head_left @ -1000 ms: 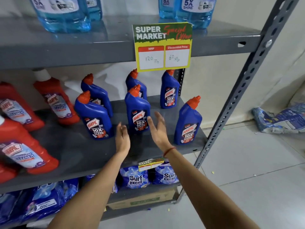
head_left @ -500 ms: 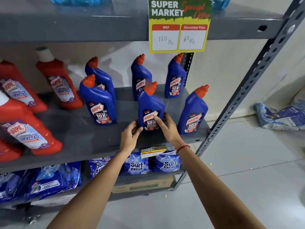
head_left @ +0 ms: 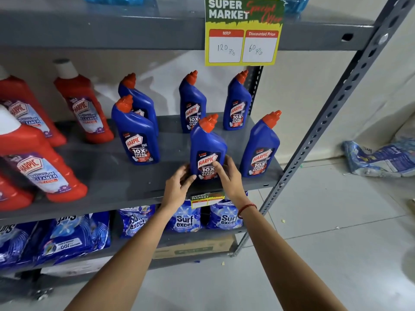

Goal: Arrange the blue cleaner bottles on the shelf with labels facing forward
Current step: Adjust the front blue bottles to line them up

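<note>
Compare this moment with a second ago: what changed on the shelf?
Both hands, open in the air before, now grip the middle blue bottle: left hand, right hand. It has come forward toward the shelf edge. The other blue bottles and the red bottles stayed put.

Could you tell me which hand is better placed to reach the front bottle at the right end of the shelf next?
Probably the right hand: it grips the middle bottle on the side facing the right-end bottle. The left hand would have to cross over.

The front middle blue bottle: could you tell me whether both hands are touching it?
Touching. The head view shows the left hand and right hand pressed against the front middle blue bottle at its base.
</note>
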